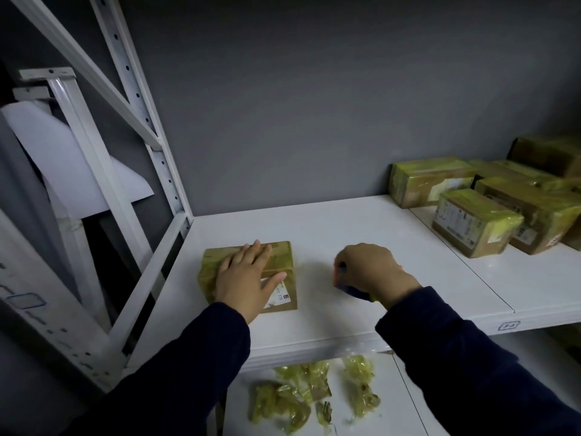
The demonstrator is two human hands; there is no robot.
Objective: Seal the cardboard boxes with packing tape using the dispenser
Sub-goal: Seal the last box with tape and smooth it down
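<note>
Left hand (248,278): flat, fingers straight, pressing the small box (279,254) onto the shelf (377,221). Right hand (371,269): just right of the box, curled round the dispenser (340,277). Press down firmly, set the dispenser at the box's edge, and draw it straight along the seam. Taped boxes (471,221) sit far right.

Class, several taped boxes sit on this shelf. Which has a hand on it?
The lone left box, under the flat left hand; the other boxes cluster far right on the shelf, untouched.
</note>
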